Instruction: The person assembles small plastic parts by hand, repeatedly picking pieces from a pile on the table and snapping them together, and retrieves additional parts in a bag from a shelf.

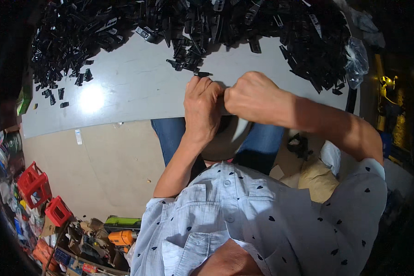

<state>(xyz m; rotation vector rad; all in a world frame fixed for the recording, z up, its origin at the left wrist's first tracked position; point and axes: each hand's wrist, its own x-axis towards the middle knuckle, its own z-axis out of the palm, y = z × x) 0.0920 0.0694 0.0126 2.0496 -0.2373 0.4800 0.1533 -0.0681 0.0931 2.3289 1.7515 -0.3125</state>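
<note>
My left hand [201, 106] and my right hand [257, 97] meet over the near edge of the white table [138, 83]. The left one has its fingers curled, with the back of the hand toward me. The right is closed like a fist, its knuckles against the left fingers. Something small and dark shows between them, mostly covered, and its kind cannot be made out. Just beyond the left fingertips lies a small black plastic piece [203, 74]; whether the fingers touch it is unclear. Below the hands, between my knees, sits a pale round container [223, 142].
Heaps of black plastic parts [73, 37] line the table's far side, with a smaller cluster [186, 57] nearer me. A clear plastic bag [356, 62] hangs at the right edge. Red plastic stools [34, 184], an orange tool [121, 238] and clutter stand at lower left; a yellowish sack [318, 178] is at right.
</note>
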